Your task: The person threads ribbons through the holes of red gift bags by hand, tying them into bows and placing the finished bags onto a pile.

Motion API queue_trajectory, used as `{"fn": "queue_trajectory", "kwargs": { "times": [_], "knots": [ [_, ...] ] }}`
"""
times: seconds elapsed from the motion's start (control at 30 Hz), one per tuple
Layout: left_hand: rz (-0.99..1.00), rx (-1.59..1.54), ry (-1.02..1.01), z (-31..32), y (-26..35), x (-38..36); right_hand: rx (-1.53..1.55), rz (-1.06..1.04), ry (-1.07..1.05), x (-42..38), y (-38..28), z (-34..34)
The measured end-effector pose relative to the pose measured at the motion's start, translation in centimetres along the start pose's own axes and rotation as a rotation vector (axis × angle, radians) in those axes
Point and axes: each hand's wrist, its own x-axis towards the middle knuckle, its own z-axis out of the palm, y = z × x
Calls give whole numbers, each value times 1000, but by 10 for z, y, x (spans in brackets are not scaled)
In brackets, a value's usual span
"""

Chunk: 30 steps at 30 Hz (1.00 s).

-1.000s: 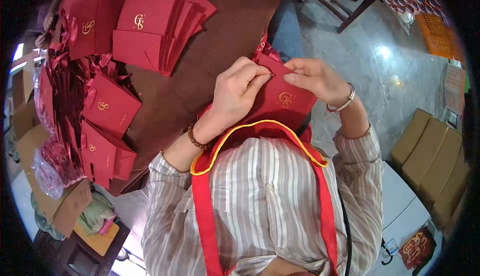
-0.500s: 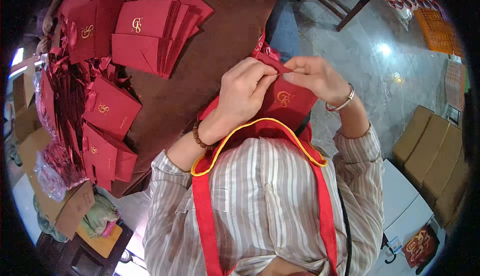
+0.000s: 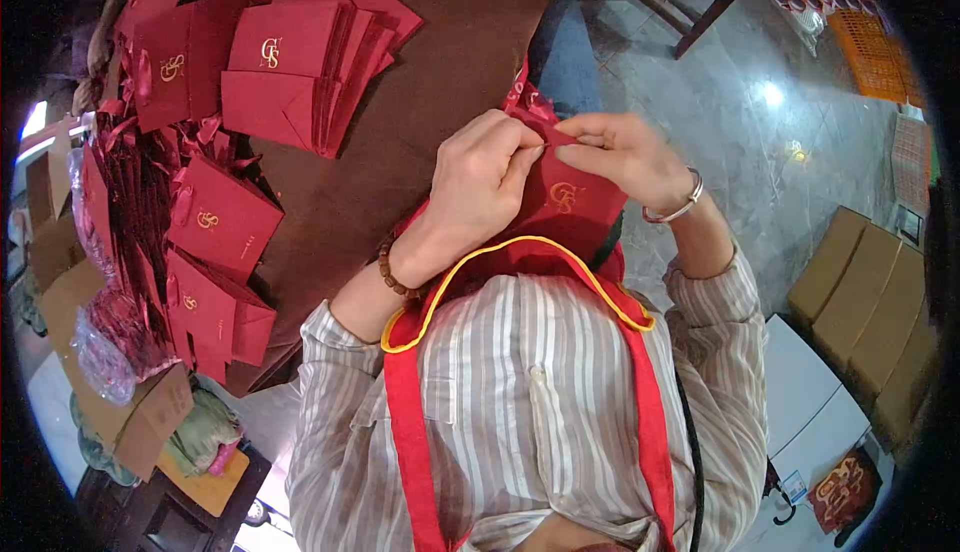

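Note:
I hold a dark red paper bag (image 3: 575, 202) with a gold monogram just above my chest. My left hand (image 3: 480, 184) pinches its top edge from the left, a bead bracelet on the wrist. My right hand (image 3: 620, 157), with a silver bangle, pinches the same edge from the right; fingertips of both hands nearly meet. A shiny red ribbon (image 3: 525, 102) sticks up behind the bag's top.
A brown table (image 3: 440, 82) carries a stack of flat red bags (image 3: 300, 67) at the far left and more bags (image 3: 215, 222) with ribbons along its left edge. Cardboard boxes (image 3: 870, 312) stand on the floor at right. Chair legs (image 3: 690, 2) are beyond.
The bag and both hands have shifted slightly up and left; the fingertips stay pinched at the bag's top edge.

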Motion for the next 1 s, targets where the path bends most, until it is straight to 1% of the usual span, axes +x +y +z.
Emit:
{"fn": "queue_trajectory", "kwargs": {
  "times": [0.13, 0.33, 0.57, 0.63, 0.67, 0.73, 0.87, 0.93, 0.97, 1.0],
  "knots": [
    [23, 5, -27, -2, -1, 1, -17, -41, 5, 1, 7, 0],
    [38, 30, -82, -4, 0, 4, 33, 1, 24, -3, 6, 3],
    [67, 17, -71, -1, -3, 4, -19, 0, 30, -3, 4, 2],
    [112, 36, -51, 0, -2, 5, -117, -9, 47, -4, -4, 4],
    [112, 36, -51, 1, -2, 5, -117, -9, 47, -4, -4, 4],
    [225, 147, -49, 3, -5, 4, -311, -49, 82, -3, -3, 4],
    [305, 234, -48, 3, -3, 1, -293, -73, 114, -3, 6, 6],
    [370, 364, -80, 1, 2, 1, -312, -150, 121, -3, 10, 6],
    [370, 363, -79, 1, 3, 1, -313, -150, 121, -3, 9, 7],
    [390, 413, -109, 1, 3, 1, -394, -175, 144, -3, 8, 9]
  ]
}}
